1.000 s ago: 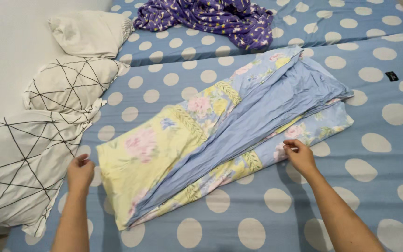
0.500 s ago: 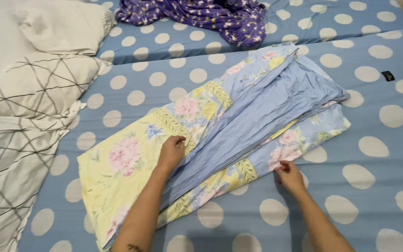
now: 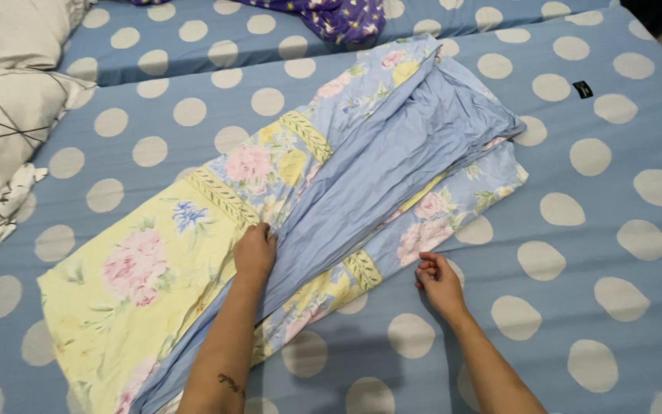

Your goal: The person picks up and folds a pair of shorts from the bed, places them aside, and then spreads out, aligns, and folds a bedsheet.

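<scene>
Bedding: a folded floral sheet [image 3: 193, 253], yellow and pale blue with pink flowers, is laid diagonally across a blue mattress cover with white dots [image 3: 614, 192]; its plain blue underside is turned up along the middle.
Left hand [image 3: 255, 253]: it is laid palm down on the sheet where the yellow floral part meets the plain blue fold, fingers bent over the fold's edge; whether the cloth is pinched cannot be told.
Right hand [image 3: 438, 280]: it is set at the sheet's lower edge, fingers curled loosely beside a pink flower; whether cloth is actually gripped cannot be told.
Pillows: a white pillow with thin black lines [image 3: 1, 130] is seen at the left edge, well apart from both hands.
Far side: a purple patterned cloth [image 3: 339, 15] is bunched at the top, just beyond the sheet's far end.
Small item: 1 black tag [image 3: 582, 89] is seen on the cover at the upper right.
</scene>
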